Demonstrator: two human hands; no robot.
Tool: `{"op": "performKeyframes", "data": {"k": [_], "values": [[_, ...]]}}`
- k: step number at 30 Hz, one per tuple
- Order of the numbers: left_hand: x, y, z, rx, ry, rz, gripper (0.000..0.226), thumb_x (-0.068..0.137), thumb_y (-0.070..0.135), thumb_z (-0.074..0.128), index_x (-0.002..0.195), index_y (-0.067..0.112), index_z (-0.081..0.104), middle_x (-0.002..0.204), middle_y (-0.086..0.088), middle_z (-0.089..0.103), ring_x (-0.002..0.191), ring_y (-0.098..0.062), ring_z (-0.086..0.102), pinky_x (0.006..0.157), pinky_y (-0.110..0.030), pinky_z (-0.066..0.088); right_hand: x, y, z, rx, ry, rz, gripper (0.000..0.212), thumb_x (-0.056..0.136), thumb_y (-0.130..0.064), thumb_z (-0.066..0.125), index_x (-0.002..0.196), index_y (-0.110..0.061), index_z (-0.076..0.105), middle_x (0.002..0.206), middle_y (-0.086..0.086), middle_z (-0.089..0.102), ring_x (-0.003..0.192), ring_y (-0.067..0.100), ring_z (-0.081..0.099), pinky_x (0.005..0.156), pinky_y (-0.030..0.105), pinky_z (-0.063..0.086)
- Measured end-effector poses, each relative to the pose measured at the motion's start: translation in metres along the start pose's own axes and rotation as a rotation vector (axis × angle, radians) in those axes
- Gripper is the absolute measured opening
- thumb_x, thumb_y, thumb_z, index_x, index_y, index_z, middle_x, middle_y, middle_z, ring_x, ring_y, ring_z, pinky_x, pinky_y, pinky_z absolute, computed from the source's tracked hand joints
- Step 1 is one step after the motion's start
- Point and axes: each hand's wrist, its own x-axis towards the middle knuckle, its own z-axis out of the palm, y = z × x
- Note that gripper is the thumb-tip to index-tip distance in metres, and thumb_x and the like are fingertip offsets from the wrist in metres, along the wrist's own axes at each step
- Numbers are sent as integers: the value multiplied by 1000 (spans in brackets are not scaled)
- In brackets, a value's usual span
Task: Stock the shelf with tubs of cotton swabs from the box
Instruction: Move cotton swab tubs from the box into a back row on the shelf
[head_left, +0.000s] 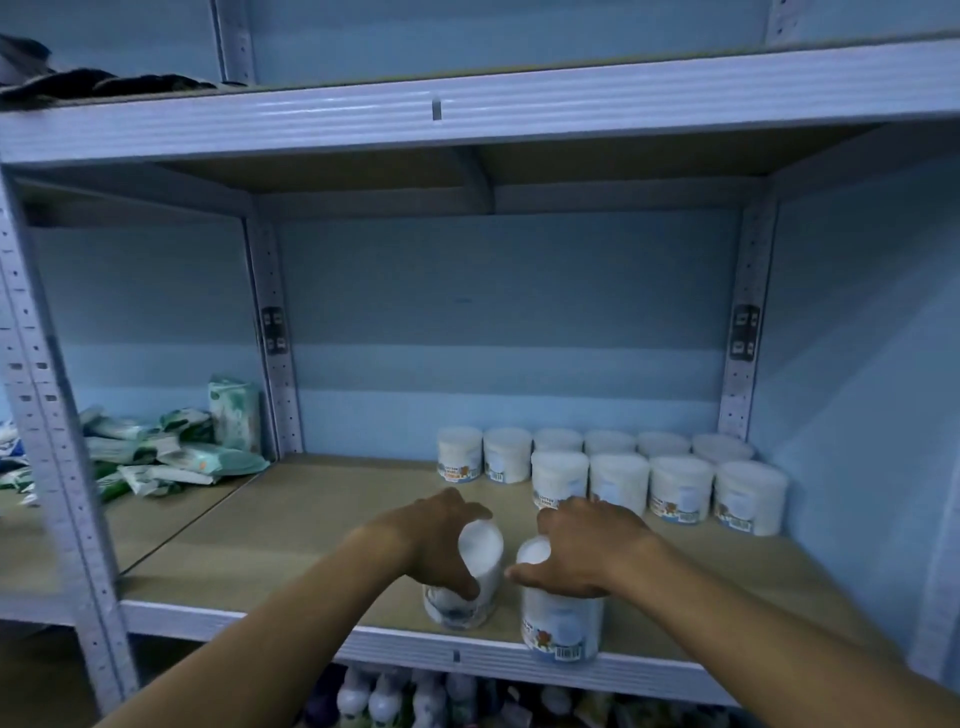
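My left hand (439, 540) grips a white tub of cotton swabs (470, 587) from above, and the tub tilts toward me near the front edge of the wooden shelf (291, 525). Beside it my right hand (582, 551) holds a second tub (561, 626) upright at the shelf's front lip. Several more tubs (618, 475) stand in two rows at the back right of the shelf. The box is out of view.
Green and white soft packs (171, 457) lie piled in the neighbouring bay to the left. A grey metal upright (275, 343) divides the bays. Bottles (384, 696) fill the shelf below. Dark cloth (93, 83) lies on the shelf above.
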Motion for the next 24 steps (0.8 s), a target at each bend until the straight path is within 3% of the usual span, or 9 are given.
{"op": "performKeyframes", "data": {"k": [6, 12, 18, 24], "values": [[-1, -1, -4, 2, -19, 2, 90, 74, 49, 75, 151, 36, 30, 154, 1, 31, 138, -23, 38, 110, -38, 38, -1, 3, -8, -15, -45, -12, 100, 68, -95, 39, 146, -33, 41, 151, 3, 44, 131, 29, 49, 101, 45, 44], [-4, 3, -7, -28, 46, 15, 86, 74, 53, 76, 148, 32, 37, 152, 2, 37, 137, -21, 40, 110, -36, 37, -7, 10, -16, -25, -115, -136, 110, 59, -81, 72, 151, -44, 24, 151, -5, 35, 132, 26, 48, 100, 43, 47], [-4, 7, -3, 13, 40, 16, 80, 71, 55, 78, 141, 34, 46, 144, 1, 45, 132, -21, 44, 107, -36, 40, 0, 11, -7, -22, -103, -195, 104, 63, -47, 90, 147, -45, 29, 144, -3, 39, 123, 25, 51, 93, 42, 52], [1, 5, -2, 37, 31, 13, 69, 77, 41, 78, 139, 34, 48, 142, 1, 48, 131, -20, 45, 103, -32, 41, 6, 11, 1, -6, -38, -204, 91, 69, -48, 85, 145, -46, 34, 137, -3, 46, 120, 24, 53, 89, 39, 51]]}}
